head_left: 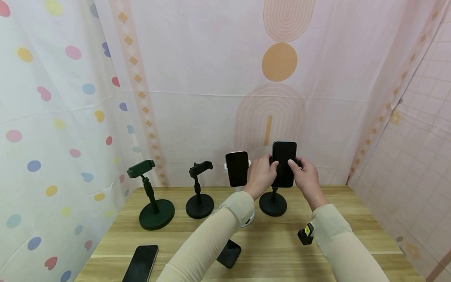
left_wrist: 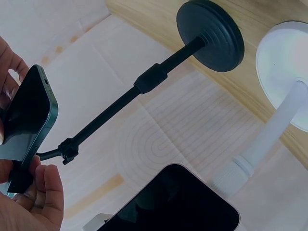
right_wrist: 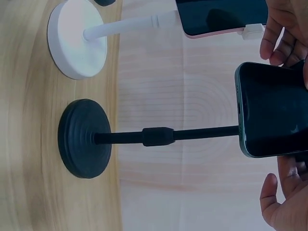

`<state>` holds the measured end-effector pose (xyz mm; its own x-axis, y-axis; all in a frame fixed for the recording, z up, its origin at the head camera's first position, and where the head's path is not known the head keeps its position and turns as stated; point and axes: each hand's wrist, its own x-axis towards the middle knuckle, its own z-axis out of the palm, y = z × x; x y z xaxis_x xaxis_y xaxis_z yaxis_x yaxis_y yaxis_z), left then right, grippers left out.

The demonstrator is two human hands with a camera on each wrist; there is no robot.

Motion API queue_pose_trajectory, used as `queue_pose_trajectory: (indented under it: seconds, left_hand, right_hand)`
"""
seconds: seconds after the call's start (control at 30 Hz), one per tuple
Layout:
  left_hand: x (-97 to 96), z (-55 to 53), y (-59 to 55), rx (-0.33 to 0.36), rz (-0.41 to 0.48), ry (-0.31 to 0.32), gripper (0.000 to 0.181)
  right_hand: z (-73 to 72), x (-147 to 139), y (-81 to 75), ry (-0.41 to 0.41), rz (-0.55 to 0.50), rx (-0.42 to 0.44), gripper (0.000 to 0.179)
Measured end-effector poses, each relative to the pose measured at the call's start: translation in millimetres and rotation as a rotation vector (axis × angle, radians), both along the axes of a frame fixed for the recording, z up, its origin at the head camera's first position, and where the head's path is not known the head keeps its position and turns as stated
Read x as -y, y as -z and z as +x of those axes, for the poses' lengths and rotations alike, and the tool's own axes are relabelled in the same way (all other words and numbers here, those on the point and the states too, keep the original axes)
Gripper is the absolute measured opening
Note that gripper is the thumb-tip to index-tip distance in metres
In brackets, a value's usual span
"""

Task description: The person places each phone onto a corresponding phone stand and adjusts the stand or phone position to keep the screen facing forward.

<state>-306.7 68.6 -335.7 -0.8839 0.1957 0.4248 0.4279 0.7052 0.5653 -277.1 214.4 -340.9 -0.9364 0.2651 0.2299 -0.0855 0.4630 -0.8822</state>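
Observation:
A dark smartphone (head_left: 284, 166) stands upright at the top of a black phone stand (head_left: 273, 203). My left hand (head_left: 261, 176) grips the phone's left side, thumb over the front edge and fingers curled behind at the stand's clamp (left_wrist: 20, 181). On the opposite side my right hand (head_left: 307, 179) holds the phone the same way, its thumb on the screen edge. The phone hides most of the clamp. Just left of my left hand, another phone (head_left: 237, 168) sits in a white stand (right_wrist: 77, 41), whose base is partly behind my left sleeve.
To the left stand a green phone stand (head_left: 156, 214) and a smaller black stand (head_left: 199, 205). A phone (head_left: 141, 263) lies at the front left, a smaller dark phone (head_left: 230, 253) near my left forearm. By the right cuff is a small black object (head_left: 305, 235) with a yellow mark.

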Motion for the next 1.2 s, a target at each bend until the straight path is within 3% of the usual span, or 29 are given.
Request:
queue_pose_trajectory:
  seconds: [0.97, 1.2]
  left_hand:
    - [4.0, 2.7, 5.4, -0.021, 0.022, 0.029, 0.035]
    - [6.3, 5.3, 7.3, -0.027, 0.055, 0.063, 0.034]
  right_hand:
    - [1.5, 0.2, 5.5, -0.004, -0.050, 0.018, 0.058]
    - [3.9, 2.8, 8.9, 0.007, -0.052, -0.028, 0.060]
